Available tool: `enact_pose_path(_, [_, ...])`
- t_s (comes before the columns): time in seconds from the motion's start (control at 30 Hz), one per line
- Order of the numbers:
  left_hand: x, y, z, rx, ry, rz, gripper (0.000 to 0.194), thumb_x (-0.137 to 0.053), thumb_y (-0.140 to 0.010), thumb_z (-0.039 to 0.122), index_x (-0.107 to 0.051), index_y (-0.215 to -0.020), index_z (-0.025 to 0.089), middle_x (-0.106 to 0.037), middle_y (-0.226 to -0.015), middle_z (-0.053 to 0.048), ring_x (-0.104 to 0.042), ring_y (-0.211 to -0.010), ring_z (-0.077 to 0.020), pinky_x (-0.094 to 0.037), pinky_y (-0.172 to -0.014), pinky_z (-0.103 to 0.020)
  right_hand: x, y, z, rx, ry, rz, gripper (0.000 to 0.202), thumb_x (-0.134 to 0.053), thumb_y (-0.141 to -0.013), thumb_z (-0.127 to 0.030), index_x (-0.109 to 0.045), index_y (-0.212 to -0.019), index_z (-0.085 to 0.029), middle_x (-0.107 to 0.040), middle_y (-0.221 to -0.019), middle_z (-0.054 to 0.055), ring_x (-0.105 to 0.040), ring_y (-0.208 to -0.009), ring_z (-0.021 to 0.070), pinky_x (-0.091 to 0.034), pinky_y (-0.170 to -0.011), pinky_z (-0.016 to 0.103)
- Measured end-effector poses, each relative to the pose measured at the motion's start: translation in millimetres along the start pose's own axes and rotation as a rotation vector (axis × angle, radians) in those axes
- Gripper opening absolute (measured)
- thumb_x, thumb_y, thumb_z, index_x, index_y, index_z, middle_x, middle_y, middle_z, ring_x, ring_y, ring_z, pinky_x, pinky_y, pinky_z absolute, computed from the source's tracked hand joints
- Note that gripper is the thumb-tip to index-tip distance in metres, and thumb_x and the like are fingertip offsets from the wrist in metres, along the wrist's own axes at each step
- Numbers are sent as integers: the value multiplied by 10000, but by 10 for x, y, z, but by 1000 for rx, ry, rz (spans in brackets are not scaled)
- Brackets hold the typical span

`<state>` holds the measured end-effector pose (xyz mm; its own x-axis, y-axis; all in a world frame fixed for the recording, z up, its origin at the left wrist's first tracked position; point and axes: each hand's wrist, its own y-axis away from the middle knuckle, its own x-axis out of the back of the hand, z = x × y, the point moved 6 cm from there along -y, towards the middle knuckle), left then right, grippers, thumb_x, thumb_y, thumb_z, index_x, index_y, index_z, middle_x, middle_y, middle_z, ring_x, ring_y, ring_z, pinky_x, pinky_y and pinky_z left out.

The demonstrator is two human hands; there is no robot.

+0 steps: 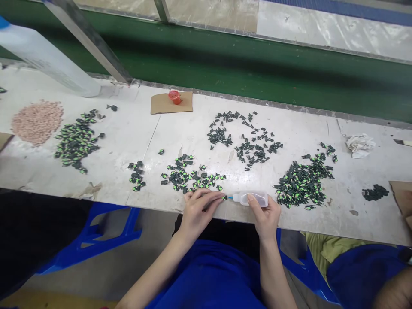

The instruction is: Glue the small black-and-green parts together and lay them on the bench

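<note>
**Blue tip close beside pinched piece**

At the table's [186,133] near edge, the left hand [196,211] pinches a small dark piece [225,198]; to its right, the right hand [268,216] grasps a bottle [240,198] lying sideways, blue tip leftward.

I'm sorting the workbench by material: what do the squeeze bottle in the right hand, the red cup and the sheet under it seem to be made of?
Squeeze bottle: likely soft plastic, cloudy and translucent.
Red cup: probably smooth plastic, judging by its glossy, even colour.
Sheet: looks like matte cardboard, being flat, brown and straight-edged.
</note>
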<state>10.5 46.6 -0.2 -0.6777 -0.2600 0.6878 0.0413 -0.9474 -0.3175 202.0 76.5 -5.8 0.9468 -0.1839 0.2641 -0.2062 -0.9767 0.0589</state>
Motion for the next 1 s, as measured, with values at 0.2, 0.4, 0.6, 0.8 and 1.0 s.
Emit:
enact_pose_path(0.2, [11, -8, 17, -11, 1, 7, 89, -626, -894, 237, -699, -935, 268, -765, -856, 40, -667, -815, -152, -325, -744, -346, -10, 6, -22, 11, -18, 1, 331, -676, -724, -403, -564, -510, -177, -499, -476, -29, -434, -479, 110, -368, -451, 225])
enact_pose_path(0.4, [21, -16, 32, -20, -7, 27, 89, -614, -901, 254, -700, -920, 270, -768, -839, 37, -673, -798, -159, -324, -736, -349, -8, 7, -13, 10, -12, 6, 319, -677, -719, -407, -578, -526, -173, -518, -485, -25, -454, -481, 117, -379, -461, 231])
enact_pose_path(0.6, [29, -18, 51, -47, -16, 30, 84, -608, -907, 259, -690, -924, 263, -765, -834, 39, -668, -785, -153, -321, -728, -347, 9, 18, -14, 8, -20, 42, 309, -673, -713, -404, -587, -522, -178, -534, -484, -21, -469, -485, 125, -396, -467, 238])
enact_pose_path(0.8, [18, -6, 24, -31, -28, 8, 87, -621, -897, 248, -696, -933, 271, -768, -864, 43, -666, -796, -152, -329, -748, -350, 23, 25, 8, 10, -30, 39, 288, -667, -716, -398, -601, -539, -180, -549, -493, -18, -480, -488, 125, -403, -454, 231])
enact_pose_path(1.0, [3, 3, 15, -22, -25, 15, 97, -602, -911, 293, -696, -926, 276, -769, -834, 35, -666, -797, -161, -326, -757, -356, -7, 22, 10, 6, -44, 0, 283, -680, -711, -402, -614, -557, -174, -573, -507, -16, -504, -496, 127, -421, -472, 235])
